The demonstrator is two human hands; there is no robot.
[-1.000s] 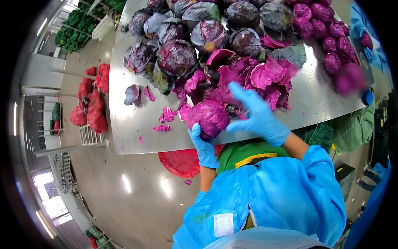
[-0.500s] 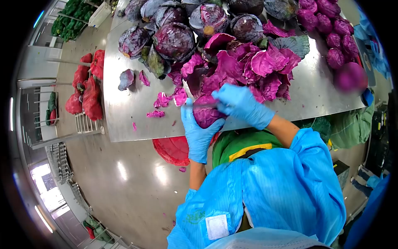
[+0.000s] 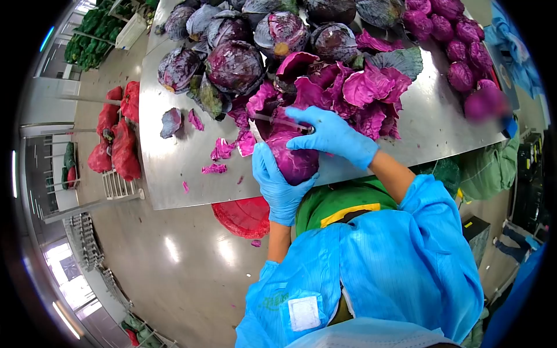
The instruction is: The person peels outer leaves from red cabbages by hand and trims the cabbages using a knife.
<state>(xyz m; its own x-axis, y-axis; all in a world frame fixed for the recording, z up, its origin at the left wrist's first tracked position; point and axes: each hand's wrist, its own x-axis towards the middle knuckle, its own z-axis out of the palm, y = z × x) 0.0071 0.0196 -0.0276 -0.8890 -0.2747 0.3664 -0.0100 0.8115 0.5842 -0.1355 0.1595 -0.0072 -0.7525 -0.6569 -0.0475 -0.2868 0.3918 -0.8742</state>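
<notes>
My left hand, in a blue glove, is wrapped around the left and lower side of a purple cabbage at the table's near edge. Gripped in my gloved right hand is a knife, its thin blade pointing left just above the cabbage. The right thumb rests at the cabbage's upper side. Beyond the blade lies a heap of torn purple leaves. Small leaf scraps are scattered left of my left hand.
Untrimmed dark cabbages crowd the far side of the metal table. Several peeled cabbages sit at the right. Red mesh sacks stand on the left, and a red round object lies below the table edge.
My right hand and the knife have shifted slightly left and up, and the blade shows more clearly. The cabbage has turned in my left hand. The whole view has shifted a little.
</notes>
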